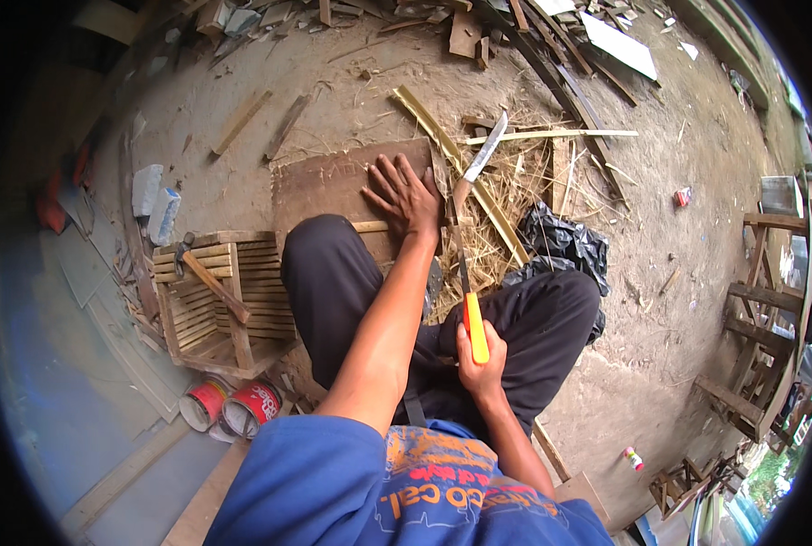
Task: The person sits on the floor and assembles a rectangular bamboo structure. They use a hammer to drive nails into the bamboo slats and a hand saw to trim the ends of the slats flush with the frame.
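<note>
My left hand [408, 196] lies flat with spread fingers on a brown wooden board [319, 182], near its right edge. My right hand [483, 359] is wrapped round the yellow and orange handle of a handsaw [475, 328]. The saw's narrow dark blade points away from me and runs along the board's right edge; whether its teeth touch the wood I cannot tell. Just beyond the blade lies a large knife [486, 150] with a wooden handle, across a split bamboo strip [492, 214]. My bent knees flank the saw, and the left one hides part of the board.
On the left, a hammer [208, 278] rests on a slatted crate [242, 309], with red cans [251, 407] nearer me. Straw-like shavings [497, 246] and a black plastic bag [570, 241] lie right of the board. Wood scraps [465, 36] cover the far floor; a wooden frame [766, 318] stands right.
</note>
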`<state>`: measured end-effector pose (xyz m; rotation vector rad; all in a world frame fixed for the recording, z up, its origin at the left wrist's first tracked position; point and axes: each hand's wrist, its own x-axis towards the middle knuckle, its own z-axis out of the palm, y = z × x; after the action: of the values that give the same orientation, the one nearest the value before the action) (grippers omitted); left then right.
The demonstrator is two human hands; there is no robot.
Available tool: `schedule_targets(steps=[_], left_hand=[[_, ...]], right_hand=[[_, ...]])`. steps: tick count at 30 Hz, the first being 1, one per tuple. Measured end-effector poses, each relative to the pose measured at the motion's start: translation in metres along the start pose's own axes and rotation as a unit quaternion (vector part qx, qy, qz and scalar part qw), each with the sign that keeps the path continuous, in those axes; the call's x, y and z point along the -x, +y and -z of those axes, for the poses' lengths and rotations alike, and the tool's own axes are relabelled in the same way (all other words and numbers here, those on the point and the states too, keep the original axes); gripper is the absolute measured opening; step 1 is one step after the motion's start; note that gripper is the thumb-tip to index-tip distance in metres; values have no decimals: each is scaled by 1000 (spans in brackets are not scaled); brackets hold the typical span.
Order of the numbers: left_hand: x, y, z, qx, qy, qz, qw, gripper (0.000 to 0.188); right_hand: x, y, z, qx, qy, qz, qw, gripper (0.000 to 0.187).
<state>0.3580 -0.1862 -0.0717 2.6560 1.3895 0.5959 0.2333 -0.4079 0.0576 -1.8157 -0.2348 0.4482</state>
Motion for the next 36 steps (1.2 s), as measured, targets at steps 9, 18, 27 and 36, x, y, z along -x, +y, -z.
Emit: schedule_targets(steps=[9, 18, 27, 36], left_hand=[[-4, 5, 1, 1, 7, 12, 1000, 49], [-10, 5, 0, 11, 12, 16, 1000, 49], [-7, -20, 14, 262, 65, -117, 956, 45], [28, -54, 60, 203, -46, -322, 924, 29]], right_hand=[[13, -19, -4, -30, 13, -41, 999, 27], [34, 7, 26, 7, 5, 7, 1000, 20], [35, 43, 32, -184, 87, -11, 979, 16], [30, 53, 13, -142, 80, 31, 986, 18]])
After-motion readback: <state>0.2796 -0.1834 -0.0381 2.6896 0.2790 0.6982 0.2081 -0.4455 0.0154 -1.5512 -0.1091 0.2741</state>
